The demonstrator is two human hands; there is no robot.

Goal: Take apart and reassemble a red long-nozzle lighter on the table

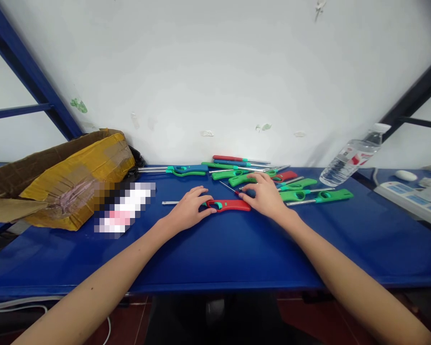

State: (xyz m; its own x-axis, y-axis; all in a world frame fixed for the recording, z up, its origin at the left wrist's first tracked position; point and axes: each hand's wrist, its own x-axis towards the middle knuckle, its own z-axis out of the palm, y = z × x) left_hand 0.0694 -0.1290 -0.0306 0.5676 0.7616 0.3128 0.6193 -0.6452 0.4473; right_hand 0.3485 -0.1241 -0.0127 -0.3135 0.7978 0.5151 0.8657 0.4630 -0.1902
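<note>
A red gas lighter (237, 205) with a teal trigger lies across the blue table, its metal tube pointing left. My left hand (191, 208) is closed around its trigger end, thumb on the near side and fingers on the far side. Just beyond the lighter's handle end, my right hand (267, 194) has its fingers curled around what looks like a small screwdriver (236, 192). The thin shaft points to the far left; much of the dark handle is hidden by my fingers. Green lighters (297, 195) lie partly behind and right of my right hand.
Several more lighters lie along the wall, including a blue one (190, 169) and a red one (228, 157). A taped cardboard box (82, 182) stands at left beside a blurred-out patch. A water bottle (352, 155) leans at right, near a power strip (409, 196).
</note>
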